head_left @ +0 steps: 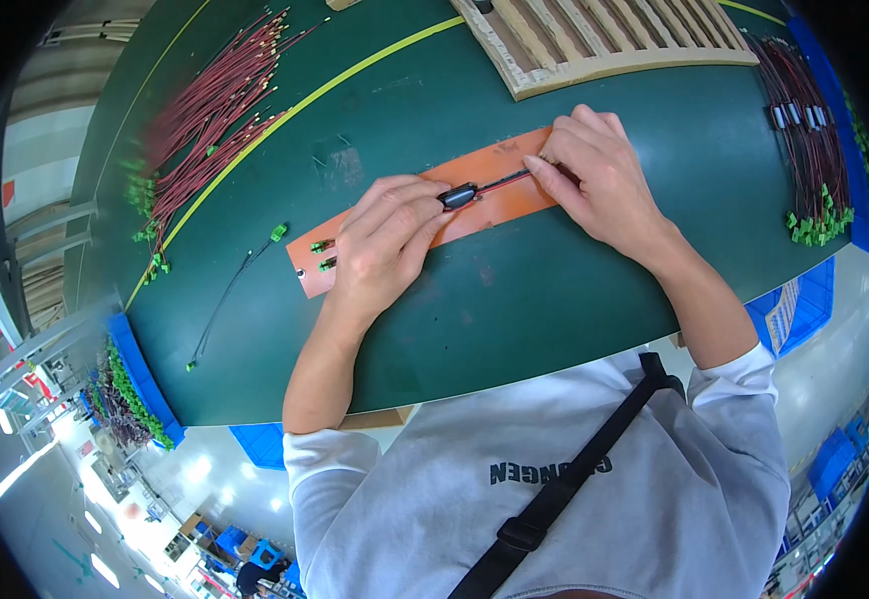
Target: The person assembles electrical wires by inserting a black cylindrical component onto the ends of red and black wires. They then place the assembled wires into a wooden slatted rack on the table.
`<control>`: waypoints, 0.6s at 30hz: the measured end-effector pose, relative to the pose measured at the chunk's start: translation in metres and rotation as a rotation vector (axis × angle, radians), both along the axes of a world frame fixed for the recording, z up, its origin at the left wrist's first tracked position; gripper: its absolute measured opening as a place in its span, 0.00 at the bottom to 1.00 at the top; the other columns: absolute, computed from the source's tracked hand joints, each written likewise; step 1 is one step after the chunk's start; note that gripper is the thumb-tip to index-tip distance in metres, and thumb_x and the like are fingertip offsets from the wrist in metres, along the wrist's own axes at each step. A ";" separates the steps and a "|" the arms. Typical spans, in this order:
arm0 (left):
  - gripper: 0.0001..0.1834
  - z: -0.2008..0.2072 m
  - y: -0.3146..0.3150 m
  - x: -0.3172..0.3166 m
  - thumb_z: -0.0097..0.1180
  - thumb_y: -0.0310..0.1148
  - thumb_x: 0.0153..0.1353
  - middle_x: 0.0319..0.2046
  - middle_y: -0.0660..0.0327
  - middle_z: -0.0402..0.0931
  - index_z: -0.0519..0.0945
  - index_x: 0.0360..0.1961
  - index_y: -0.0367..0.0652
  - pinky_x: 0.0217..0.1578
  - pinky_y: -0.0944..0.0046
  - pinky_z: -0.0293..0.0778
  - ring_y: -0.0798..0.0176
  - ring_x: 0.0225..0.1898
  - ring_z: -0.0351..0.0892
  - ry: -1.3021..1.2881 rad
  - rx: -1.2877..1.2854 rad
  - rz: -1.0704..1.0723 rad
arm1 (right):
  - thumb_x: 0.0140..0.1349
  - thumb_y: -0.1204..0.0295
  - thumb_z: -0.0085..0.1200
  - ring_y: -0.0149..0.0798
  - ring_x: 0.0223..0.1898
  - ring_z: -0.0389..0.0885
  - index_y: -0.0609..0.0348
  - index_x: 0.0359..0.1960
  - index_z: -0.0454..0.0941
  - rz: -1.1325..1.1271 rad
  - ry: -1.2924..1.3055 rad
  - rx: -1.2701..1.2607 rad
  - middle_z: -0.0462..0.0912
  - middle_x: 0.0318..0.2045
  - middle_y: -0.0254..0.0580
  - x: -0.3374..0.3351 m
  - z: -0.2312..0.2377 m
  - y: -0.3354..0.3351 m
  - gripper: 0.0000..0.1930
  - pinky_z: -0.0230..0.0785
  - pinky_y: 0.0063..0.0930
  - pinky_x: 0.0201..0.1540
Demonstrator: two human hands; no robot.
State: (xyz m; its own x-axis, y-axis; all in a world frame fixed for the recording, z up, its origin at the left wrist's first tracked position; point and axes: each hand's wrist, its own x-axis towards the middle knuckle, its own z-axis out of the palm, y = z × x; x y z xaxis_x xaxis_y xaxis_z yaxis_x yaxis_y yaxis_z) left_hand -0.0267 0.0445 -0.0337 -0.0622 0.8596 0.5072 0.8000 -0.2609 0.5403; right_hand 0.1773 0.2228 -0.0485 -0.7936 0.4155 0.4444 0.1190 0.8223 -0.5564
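Both hands work on a thin cable over a long orange board (516, 204) that lies slantwise on the green table. My left hand (380, 238) is closed on a short black cylinder (459, 196) on the cable, fingertips at its left end. Dark and red wires (504, 181) run from the cylinder to my right hand (599, 178), which pinches them between thumb and fingers; the wire ends there are hidden. Green connectors (327, 264) sit at the board's left end, next to my left wrist. Left of the board lies a loose dark cable (240, 272) with green connectors at its ends.
Dark red wires (220, 95) lie spread at the far left, beside a yellow line (375, 62). A slotted wooden rack (564, 72) stands at the back. More cables with green connectors (820, 222) lie at the right. Blue bins (145, 384) hang by the table's left edge.
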 end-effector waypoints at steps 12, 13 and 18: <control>0.17 -0.007 -0.002 0.002 0.69 0.19 0.56 0.41 0.51 0.85 0.81 0.47 0.35 0.46 0.62 0.86 0.56 0.43 0.89 -0.306 -0.135 0.092 | 0.66 0.71 0.60 0.41 0.30 0.67 0.57 0.25 0.71 -0.013 -0.043 -0.116 0.71 0.23 0.36 0.008 -0.002 0.007 0.13 0.60 0.35 0.41; 0.18 -0.007 -0.002 0.002 0.69 0.19 0.56 0.42 0.51 0.85 0.81 0.48 0.35 0.46 0.62 0.86 0.56 0.43 0.89 -0.286 -0.129 0.084 | 0.66 0.71 0.60 0.41 0.30 0.67 0.57 0.25 0.71 -0.012 -0.041 -0.120 0.71 0.23 0.36 0.008 -0.002 0.007 0.13 0.60 0.35 0.40; 0.20 -0.004 -0.003 0.003 0.70 0.18 0.55 0.43 0.51 0.84 0.81 0.49 0.36 0.47 0.62 0.85 0.56 0.45 0.88 -0.218 -0.145 0.078 | 0.67 0.70 0.60 0.40 0.29 0.66 0.57 0.25 0.72 -0.035 0.009 -0.168 0.69 0.22 0.35 0.010 -0.004 0.007 0.13 0.59 0.34 0.40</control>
